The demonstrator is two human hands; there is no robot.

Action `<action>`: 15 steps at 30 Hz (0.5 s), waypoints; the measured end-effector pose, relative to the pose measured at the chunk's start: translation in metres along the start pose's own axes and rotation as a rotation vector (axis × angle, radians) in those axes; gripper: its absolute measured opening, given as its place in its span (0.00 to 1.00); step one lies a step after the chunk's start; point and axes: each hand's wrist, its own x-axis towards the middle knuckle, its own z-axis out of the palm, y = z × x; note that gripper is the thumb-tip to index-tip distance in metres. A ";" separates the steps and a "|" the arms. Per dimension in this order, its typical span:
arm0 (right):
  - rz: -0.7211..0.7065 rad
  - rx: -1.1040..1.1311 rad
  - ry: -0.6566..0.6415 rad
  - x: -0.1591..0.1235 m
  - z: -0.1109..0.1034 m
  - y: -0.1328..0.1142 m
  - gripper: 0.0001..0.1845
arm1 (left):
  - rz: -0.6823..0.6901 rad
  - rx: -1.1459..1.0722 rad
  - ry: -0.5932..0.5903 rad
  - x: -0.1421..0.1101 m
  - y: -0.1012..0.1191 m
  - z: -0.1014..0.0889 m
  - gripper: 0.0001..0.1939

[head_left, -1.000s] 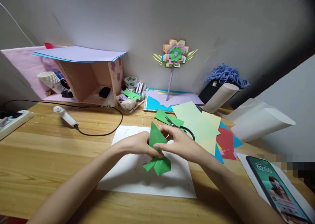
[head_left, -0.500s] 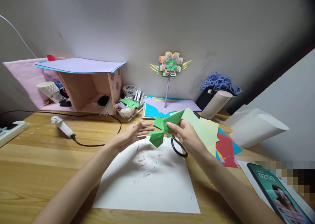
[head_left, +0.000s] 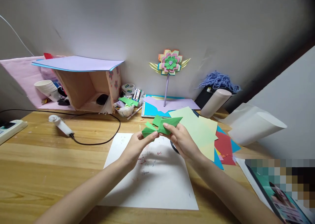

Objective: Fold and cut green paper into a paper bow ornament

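A folded green paper piece (head_left: 169,123) with several pointed flaps is held up between both hands. My left hand (head_left: 137,144) pinches its left flap between thumb and fingers. On the other side, my right hand (head_left: 183,137) is closed on the right flap, thumb on top. Under the hands lies a large white sheet (head_left: 152,184) spotted with coloured marks. Black-handled scissors (head_left: 174,147) rest by the sheet's upper right, mostly hidden behind my right hand.
A paper flower (head_left: 170,62) stands on stacked coloured paper at the wall. Pale yellow sheets (head_left: 204,132) lie right, beside a white paper roll (head_left: 258,129) and a phone (head_left: 278,194). At left are a cardboard box (head_left: 83,89) and a corded glue gun (head_left: 60,125).
My left hand, open beside the green paper before, has closed on its left flap. The paper has turned flatter. The whole view has shifted slightly.
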 end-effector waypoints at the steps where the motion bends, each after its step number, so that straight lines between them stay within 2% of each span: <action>1: 0.002 -0.014 -0.006 -0.001 0.001 0.000 0.10 | 0.004 0.006 0.021 0.000 -0.001 0.000 0.17; 5: 0.024 -0.098 0.008 -0.006 0.005 0.003 0.13 | 0.022 0.024 0.101 0.002 -0.006 -0.003 0.16; 9: 0.013 -0.293 0.029 -0.008 0.003 0.003 0.16 | 0.060 0.022 0.135 0.004 -0.006 -0.006 0.16; 12: -0.082 -0.426 0.012 -0.003 -0.004 -0.005 0.16 | 0.059 -0.001 0.125 0.006 0.001 -0.009 0.16; 15: -0.209 -0.481 -0.102 0.006 -0.017 -0.024 0.19 | 0.023 -0.075 0.086 0.007 0.011 -0.013 0.15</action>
